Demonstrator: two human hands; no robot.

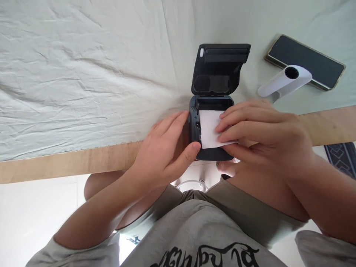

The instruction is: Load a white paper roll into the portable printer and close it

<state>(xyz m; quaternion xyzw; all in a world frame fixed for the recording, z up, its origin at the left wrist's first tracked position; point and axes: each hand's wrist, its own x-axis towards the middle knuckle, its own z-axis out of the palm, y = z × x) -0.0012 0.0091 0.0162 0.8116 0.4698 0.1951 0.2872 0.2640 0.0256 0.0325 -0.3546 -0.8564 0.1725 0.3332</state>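
Observation:
A small dark portable printer (212, 154) has its black lid (218, 72) raised, so its inner compartment shows. Its lower end reaches past the table's wooden edge. My left hand (165, 148) is against the printer's left side, with the thumb over the near left rim and the fingers along the side. White paper (210, 129) lies over the compartment, partly covered by my right hand (264, 129), whose fingers press on it and whose thumb is under its near right corner. Whether the paper comes from a roll below is hidden.
A smartphone (306, 61) in a case lies at the upper right. A white device (278, 83) with a round dark opening overlaps the phone's near edge. Pale wrinkled cloth (97, 74) covers the table down to its wooden edge (69, 163).

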